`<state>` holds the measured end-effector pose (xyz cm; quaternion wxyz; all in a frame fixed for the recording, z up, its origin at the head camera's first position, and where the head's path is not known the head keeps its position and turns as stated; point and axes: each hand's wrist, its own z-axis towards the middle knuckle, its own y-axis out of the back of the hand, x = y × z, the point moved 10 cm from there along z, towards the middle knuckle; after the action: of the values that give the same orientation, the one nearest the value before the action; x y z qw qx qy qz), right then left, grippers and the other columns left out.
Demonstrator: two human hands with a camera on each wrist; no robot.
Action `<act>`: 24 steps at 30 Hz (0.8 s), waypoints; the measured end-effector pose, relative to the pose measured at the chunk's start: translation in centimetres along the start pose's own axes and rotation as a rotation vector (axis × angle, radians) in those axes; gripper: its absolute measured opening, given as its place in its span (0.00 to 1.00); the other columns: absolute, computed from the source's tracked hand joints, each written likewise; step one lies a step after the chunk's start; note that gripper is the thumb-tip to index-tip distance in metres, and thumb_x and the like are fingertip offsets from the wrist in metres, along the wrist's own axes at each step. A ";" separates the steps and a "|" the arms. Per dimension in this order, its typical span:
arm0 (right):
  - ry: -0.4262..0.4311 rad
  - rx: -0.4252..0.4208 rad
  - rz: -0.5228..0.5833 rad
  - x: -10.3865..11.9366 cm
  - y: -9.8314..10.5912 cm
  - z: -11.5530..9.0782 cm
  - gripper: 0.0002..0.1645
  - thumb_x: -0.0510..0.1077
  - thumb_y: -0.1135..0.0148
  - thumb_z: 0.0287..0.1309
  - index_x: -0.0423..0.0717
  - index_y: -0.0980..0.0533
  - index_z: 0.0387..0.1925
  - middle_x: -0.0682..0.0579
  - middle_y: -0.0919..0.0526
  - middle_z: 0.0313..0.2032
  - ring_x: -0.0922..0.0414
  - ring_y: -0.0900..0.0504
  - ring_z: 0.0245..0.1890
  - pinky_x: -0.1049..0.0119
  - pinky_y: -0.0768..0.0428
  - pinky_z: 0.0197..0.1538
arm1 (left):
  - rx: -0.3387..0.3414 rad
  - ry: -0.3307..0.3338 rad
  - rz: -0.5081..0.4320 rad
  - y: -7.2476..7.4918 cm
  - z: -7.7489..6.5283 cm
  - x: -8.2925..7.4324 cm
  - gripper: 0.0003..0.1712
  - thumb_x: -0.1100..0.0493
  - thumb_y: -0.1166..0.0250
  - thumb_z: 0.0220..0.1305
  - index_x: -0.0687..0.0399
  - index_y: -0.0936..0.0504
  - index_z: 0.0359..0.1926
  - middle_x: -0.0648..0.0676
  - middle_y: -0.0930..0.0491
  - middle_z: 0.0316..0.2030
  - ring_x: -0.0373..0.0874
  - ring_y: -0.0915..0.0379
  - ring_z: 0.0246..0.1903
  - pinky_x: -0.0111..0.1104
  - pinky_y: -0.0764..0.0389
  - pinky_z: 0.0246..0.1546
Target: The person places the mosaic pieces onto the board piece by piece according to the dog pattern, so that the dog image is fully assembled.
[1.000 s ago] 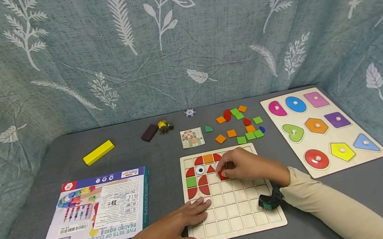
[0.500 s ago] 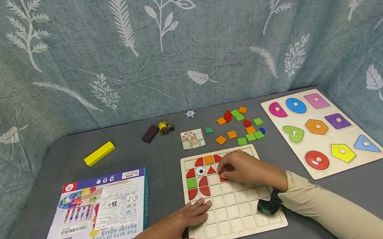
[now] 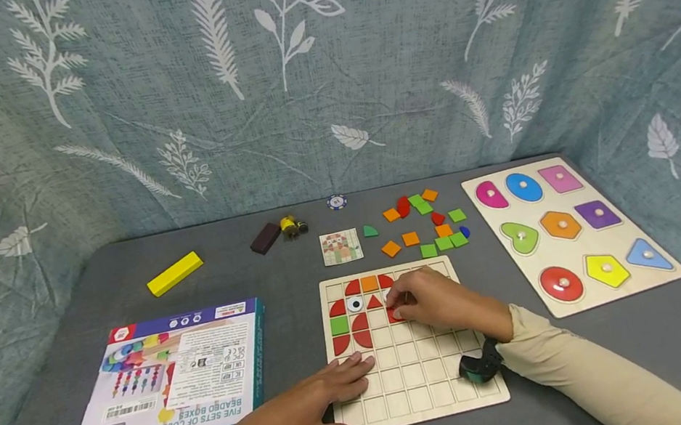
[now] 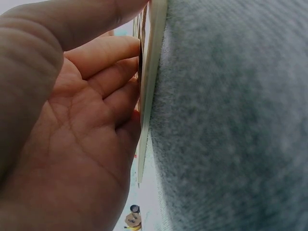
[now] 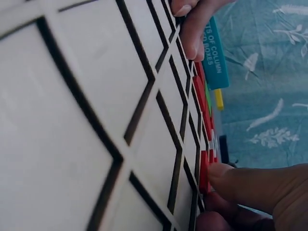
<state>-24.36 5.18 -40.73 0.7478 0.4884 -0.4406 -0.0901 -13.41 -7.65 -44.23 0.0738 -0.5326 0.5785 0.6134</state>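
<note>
Leafy blue-green curtain (image 3: 275,127) is hanging behind a grey table (image 3: 294,322), with a wooden board (image 3: 440,374) lying near the middle. Right hand (image 3: 434,299) is pinching a red tile (image 3: 393,315) at the far half of the board, just right of and nearer than a small red triangle (image 3: 373,302). Left hand (image 3: 310,404) is resting on the board's left edge, near side, fingers loosely stretched. Looks like a placing step to me; I'm guessing the next move is calling for squaring that tile up before letting go. Loose tiles (image 3: 444,243) are lying beyond the board, right of a picture card (image 3: 341,247). Annoyingly, fingers are covering most of the red tile, so I'm not managing to tell its full shape or whether it's sitting flat. The card's design is coming out too tiny, and the left wrist view is mostly showing palm, board edge and blurry cloth.
</note>
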 end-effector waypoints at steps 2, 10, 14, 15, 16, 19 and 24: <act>0.016 0.003 -0.014 0.2 0.1 -0.1 0.05 0.35 0.30 0.54 0.45 0.16 0.34 0.57 0.17 0.33 0.61 0.20 0.35 0.66 0.22 0.40 | -0.002 -0.001 0.002 0.0 0.0 0.0 0.37 0.55 0.32 0.63 0.53 0.35 0.71 0.43 0.47 0.74 0.45 0.59 0.73 0.47 0.47 0.68; 0.020 0.031 0.027 -0.7 0.9 0.2 0.04 0.36 0.31 0.56 0.43 0.15 0.35 0.57 0.18 0.32 0.63 0.23 0.32 0.68 0.24 0.36 | -0.008 -0.015 0.006 0.0 0.1 -0.1 0.38 0.55 0.32 0.63 0.53 0.35 0.71 0.44 0.47 0.74 0.45 0.59 0.73 0.46 0.47 0.68; 0.003 -0.037 0.079 -2.5 2.5 0.5 0.06 0.33 0.34 0.58 0.39 0.15 0.37 0.53 0.16 0.33 0.63 0.26 0.28 0.68 0.25 0.31 | -0.005 -0.016 0.009 -0.1 0.1 -0.1 0.38 0.56 0.32 0.62 0.53 0.35 0.71 0.44 0.48 0.74 0.45 0.60 0.73 0.46 0.47 0.68; -0.009 -0.056 0.090 -2.9 3.0 0.5 0.06 0.32 0.35 0.58 0.38 0.15 0.38 0.51 0.15 0.34 0.62 0.26 0.27 0.68 0.26 0.30 | -0.005 -0.017 0.010 -0.1 0.1 -0.1 0.38 0.56 0.32 0.62 0.53 0.35 0.71 0.44 0.48 0.74 0.45 0.60 0.73 0.46 0.47 0.69; -0.024 -0.073 0.096 -3.4 3.4 0.6 0.07 0.32 0.36 0.58 0.37 0.16 0.38 0.51 0.15 0.34 0.62 0.25 0.27 0.68 0.25 0.30 | -0.005 -0.019 0.010 -0.1 0.1 -0.1 0.38 0.56 0.32 0.62 0.54 0.36 0.71 0.44 0.48 0.74 0.45 0.60 0.73 0.46 0.47 0.69; -0.069 -0.104 0.093 -4.9 4.6 0.6 0.08 0.31 0.37 0.59 0.36 0.16 0.40 0.49 0.16 0.35 0.60 0.23 0.28 0.66 0.24 0.32 | -0.004 -0.019 0.008 -0.1 0.1 -0.1 0.38 0.56 0.32 0.62 0.54 0.36 0.71 0.44 0.48 0.74 0.45 0.60 0.73 0.46 0.47 0.69; -0.125 -0.134 0.057 -7.0 6.0 0.7 0.09 0.32 0.37 0.60 0.33 0.18 0.42 0.46 0.17 0.36 0.54 0.20 0.33 0.61 0.21 0.37 | -0.001 -0.014 0.007 -0.1 0.0 -0.1 0.38 0.56 0.32 0.63 0.53 0.36 0.71 0.44 0.49 0.74 0.45 0.60 0.74 0.47 0.47 0.68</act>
<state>-30.84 11.71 -39.78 0.7522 0.4179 -0.4931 -0.1282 -13.33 -7.54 -44.20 0.0756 -0.5263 0.5793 0.6178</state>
